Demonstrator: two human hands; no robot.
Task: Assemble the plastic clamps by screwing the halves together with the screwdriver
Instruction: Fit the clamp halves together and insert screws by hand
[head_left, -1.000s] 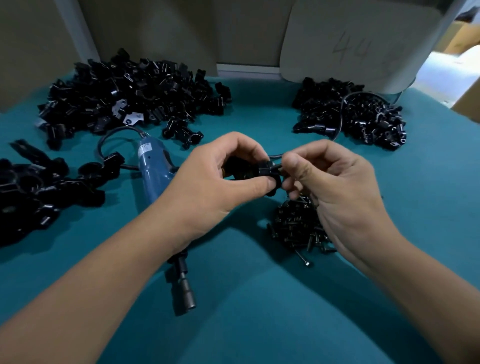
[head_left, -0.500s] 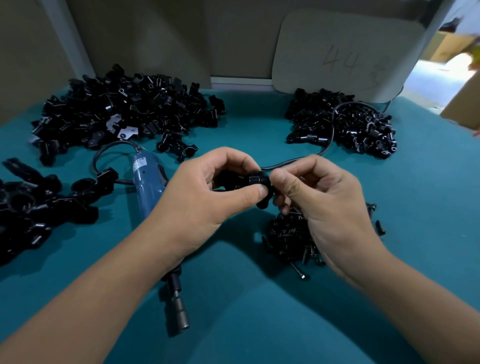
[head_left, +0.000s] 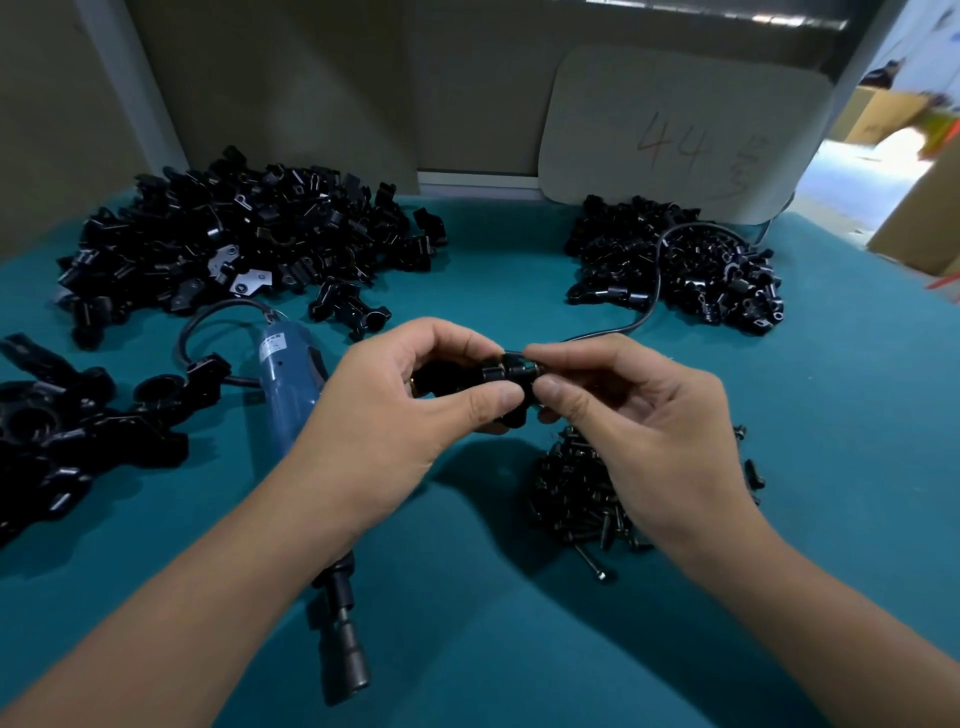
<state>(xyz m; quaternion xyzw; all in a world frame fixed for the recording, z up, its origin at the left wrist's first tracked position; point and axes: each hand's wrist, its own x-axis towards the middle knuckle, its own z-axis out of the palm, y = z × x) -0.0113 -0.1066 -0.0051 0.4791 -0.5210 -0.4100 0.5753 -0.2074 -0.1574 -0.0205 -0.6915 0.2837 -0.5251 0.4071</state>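
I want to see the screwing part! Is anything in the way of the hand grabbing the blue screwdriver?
Partly. The screwdriver lies on the table under the left forearm, and both the left hand and right hand are full, holding the clamp. One must let go first.

Small assembly workshop, piecework station. We record: a tabletop (head_left: 519, 649) covered in teal cloth; bulk heaps of black plastic clamp parts (head_left: 234, 249) at far left, a second heap (head_left: 675, 270) at far right, and assembled pieces (head_left: 62, 436) at the left edge; a loose pile of black screws (head_left: 576, 493); a corded blue electric screwdriver (head_left: 291, 395) lying flat; a propped card (head_left: 680, 130) hand-marked "44"; cardboard cartons (head_left: 919, 208) beyond the station.
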